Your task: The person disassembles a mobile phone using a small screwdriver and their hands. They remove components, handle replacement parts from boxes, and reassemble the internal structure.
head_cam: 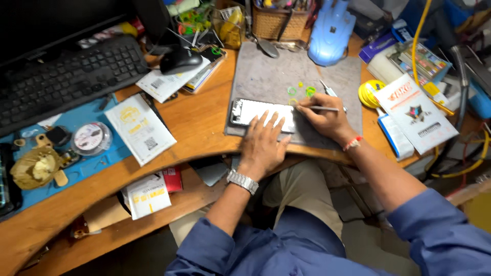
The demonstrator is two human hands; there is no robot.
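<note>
On the grey mat, left hand pins phone; right hand grips tool.

A single head-worn camera is looking steeply down from above the seated person, facing forward over the curved wooden desk, sitting near enough that forearms, lap and desktop are filling the frame; no second view is overlapping it.
</note>
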